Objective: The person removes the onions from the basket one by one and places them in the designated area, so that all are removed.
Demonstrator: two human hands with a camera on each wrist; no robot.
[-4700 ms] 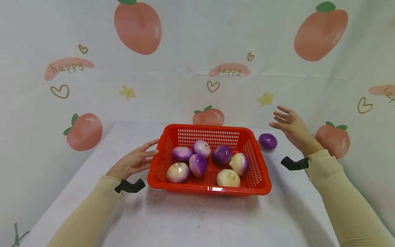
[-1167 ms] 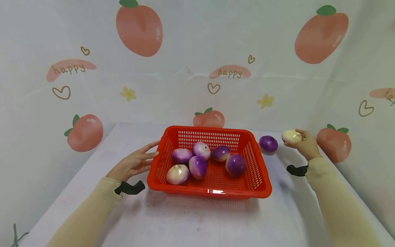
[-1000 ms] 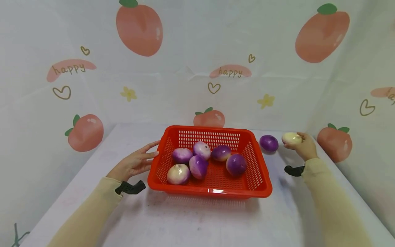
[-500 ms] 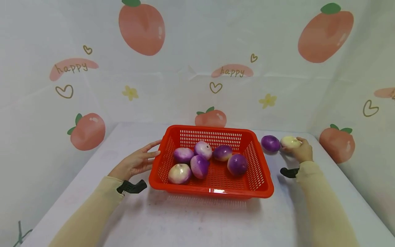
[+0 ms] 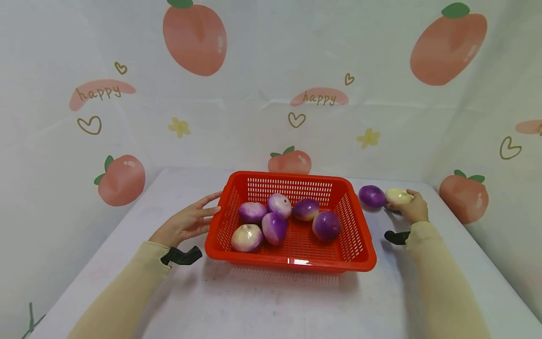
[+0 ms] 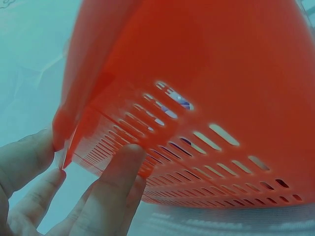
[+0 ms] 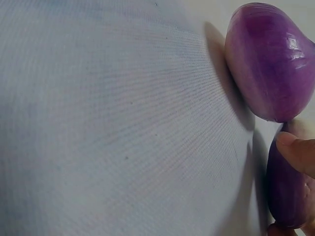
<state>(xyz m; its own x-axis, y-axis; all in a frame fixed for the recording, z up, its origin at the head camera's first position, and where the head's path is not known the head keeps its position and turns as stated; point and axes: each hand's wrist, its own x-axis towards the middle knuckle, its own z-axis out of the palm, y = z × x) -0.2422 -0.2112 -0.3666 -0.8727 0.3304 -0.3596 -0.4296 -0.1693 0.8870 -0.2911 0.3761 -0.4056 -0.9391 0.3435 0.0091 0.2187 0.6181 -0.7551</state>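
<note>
In the head view, my right hand (image 5: 416,208) grips a pale onion (image 5: 396,196) at the table's far right, thumb and fingers around its side. Its purple side shows in the right wrist view, where the thumb (image 7: 298,150) lies on it. Directly left of it sits a purple onion (image 5: 372,197). My left hand (image 5: 186,225) touches the left end of a red plastic basket (image 5: 262,260) with fairly straight fingers. The left wrist view shows those fingertips against the basket's rim and slotted wall (image 6: 221,64). Several purple-and-white onions (image 5: 274,229) lie inside the basket.
The basket stands mid-table on a white cloth (image 5: 237,306). A white curtain (image 5: 254,56) printed with fruit and hearts hangs behind. Black wrist devices (image 5: 182,255) sit on both sleeves.
Since the oldest frame, my right hand has taken hold of a pale onion; it has come left and down beside the purple one. Onions at the basket's right lie differently. The left hand stays.
</note>
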